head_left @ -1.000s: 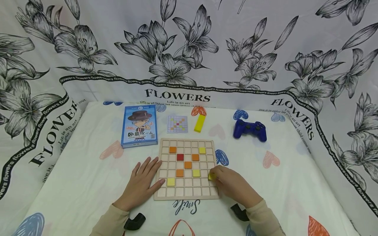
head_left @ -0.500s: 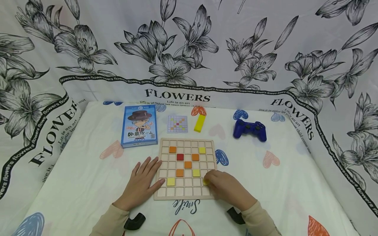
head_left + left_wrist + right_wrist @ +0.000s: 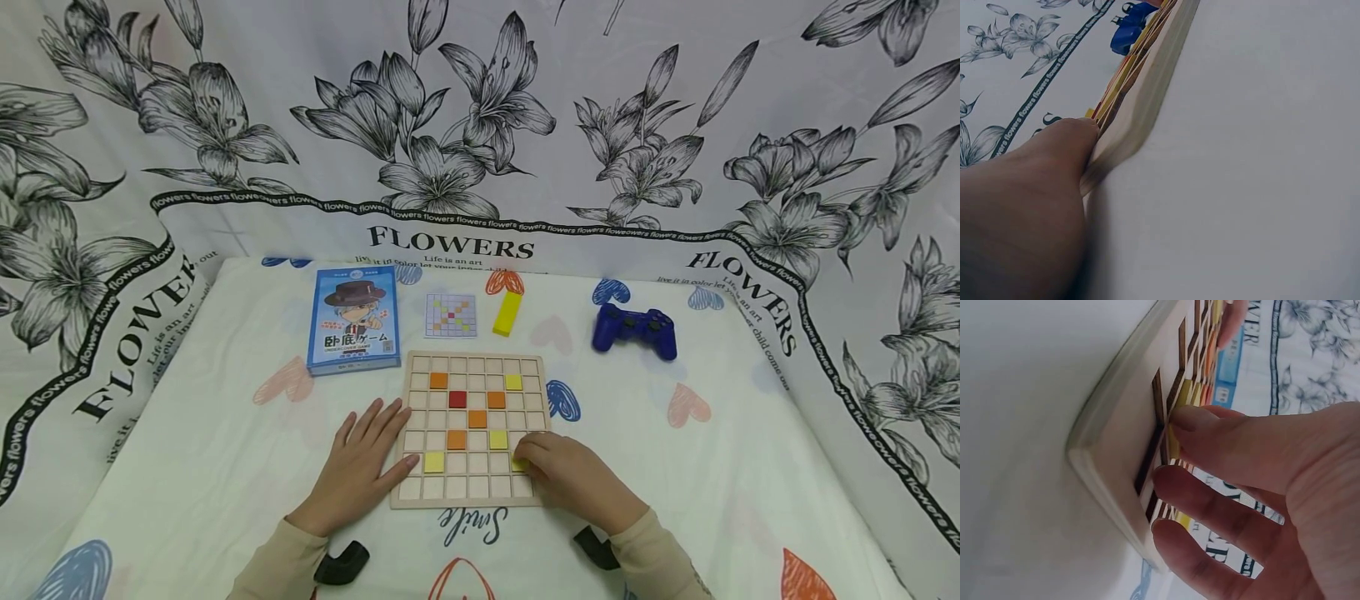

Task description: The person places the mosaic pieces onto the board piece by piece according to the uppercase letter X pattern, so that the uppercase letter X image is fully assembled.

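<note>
A wooden grid board lies on the cloth, with several orange and yellow square tiles and one red tile set in its cells. At its left edge my left hand lies with fingers spread, the thumb reaching over the frame. My right hand pinches a yellow tile at the board's lower right, in the row second from the front. In the right wrist view the thumb presses that yellow tile down at a cell, while two other fingertips touch the board. Fingers partly hide the tile in the head view.
Behind the board lie a small pattern card, a yellow stick-like block and a blue card game box. A blue game controller sits at the back right. Floral fabric hangs behind and at the sides.
My right hand has moved from the board's right edge toward the left and slightly nearer, carrying the yellow tile to a cell. The left hand has stayed in place.
</note>
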Tool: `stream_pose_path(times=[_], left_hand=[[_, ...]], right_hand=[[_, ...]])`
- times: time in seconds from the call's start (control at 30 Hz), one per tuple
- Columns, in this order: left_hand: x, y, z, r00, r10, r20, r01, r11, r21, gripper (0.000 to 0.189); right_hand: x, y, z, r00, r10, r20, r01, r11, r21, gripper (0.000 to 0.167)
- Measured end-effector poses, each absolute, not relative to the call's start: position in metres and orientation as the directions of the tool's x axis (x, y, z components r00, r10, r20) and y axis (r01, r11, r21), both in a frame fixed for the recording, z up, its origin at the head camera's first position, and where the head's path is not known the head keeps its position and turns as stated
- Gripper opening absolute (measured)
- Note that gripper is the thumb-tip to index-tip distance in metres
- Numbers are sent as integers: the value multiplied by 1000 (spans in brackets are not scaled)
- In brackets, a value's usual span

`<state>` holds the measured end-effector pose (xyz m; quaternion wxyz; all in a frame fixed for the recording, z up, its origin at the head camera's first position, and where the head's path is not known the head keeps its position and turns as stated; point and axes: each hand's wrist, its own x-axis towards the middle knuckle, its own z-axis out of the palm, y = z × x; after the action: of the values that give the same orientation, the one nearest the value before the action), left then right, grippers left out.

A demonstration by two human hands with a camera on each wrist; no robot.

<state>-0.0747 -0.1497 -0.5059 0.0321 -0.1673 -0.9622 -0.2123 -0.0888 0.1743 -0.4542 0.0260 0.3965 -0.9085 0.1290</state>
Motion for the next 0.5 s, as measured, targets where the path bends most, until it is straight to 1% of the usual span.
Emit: stream_pose_path(times=[0.17, 0.5], left_hand=[[-75, -150, -507, -941, 310, 138, 339, 855, 392, 71], [-75, -148, -506, -939, 313, 143, 344, 852, 395, 71]], right_hand=[[-89, 176, -456, -678, -718, 156, -732, 641, -231, 22], [-90, 179, -461, -699, -704, 126, -709, 657, -255, 23]])
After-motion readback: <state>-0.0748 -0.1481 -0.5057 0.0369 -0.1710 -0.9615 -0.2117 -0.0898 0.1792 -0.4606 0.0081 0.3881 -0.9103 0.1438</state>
